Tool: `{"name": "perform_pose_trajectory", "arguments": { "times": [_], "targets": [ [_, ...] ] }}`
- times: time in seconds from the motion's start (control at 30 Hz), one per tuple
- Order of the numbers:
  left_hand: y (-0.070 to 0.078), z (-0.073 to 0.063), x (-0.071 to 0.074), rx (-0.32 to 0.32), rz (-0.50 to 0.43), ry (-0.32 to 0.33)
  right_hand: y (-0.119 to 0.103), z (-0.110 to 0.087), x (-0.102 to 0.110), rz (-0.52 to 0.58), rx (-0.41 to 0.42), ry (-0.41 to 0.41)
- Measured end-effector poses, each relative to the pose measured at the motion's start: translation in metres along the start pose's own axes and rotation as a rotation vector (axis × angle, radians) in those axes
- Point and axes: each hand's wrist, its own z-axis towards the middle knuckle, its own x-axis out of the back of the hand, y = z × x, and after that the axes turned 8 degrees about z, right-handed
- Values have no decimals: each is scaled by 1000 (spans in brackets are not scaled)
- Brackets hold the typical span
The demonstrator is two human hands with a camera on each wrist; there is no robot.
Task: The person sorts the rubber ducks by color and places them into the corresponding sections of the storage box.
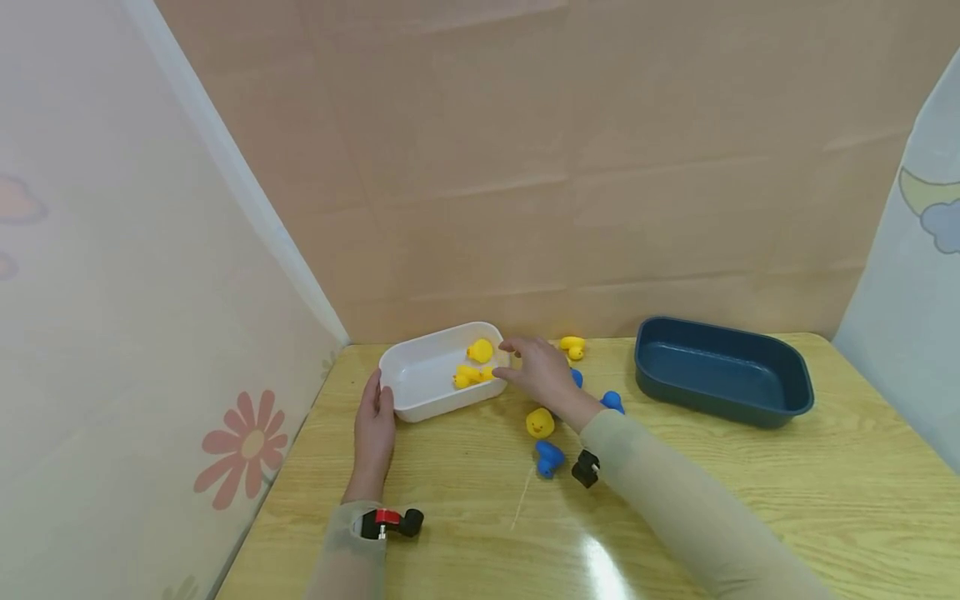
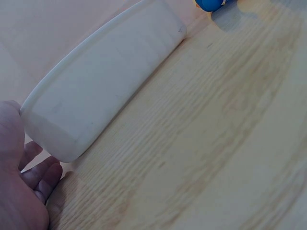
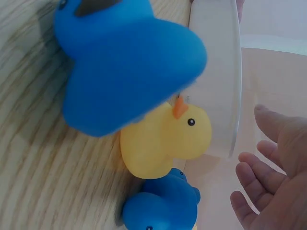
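A white plastic tub [image 1: 420, 408] stands at the back left, with yellow rubber ducks [image 1: 481, 351] lying toward its right end. My left hand [image 1: 374, 425] holds the tub's left end, thumb by the front corner; in the left wrist view its fingers [image 2: 45, 175] curl around the low end of the wall. Over the right rim is my right hand [image 1: 542, 371], its thumb and fingers spread with nothing between them. Just below it on the table are a yellow duck [image 1: 539, 423] and a blue duck [image 1: 550, 458], both also large in the right wrist view.
A dark blue tub [image 1: 720, 408] stands at the back right. Another yellow duck [image 1: 572, 347] lies by the back wall, and a blue duck [image 1: 612, 402] rests beside the right forearm. Fabric walls [image 1: 525, 167] close off the back and sides of the wooden table [image 1: 465, 517].
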Motion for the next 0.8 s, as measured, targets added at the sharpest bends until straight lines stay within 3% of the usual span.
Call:
{"name": "perform_pose_trajectory", "arguments": {
  "times": [0.8],
  "targets": [
    [2, 2, 2, 0, 17, 2, 3, -24, 22, -2, 33, -49]
  ]
}}
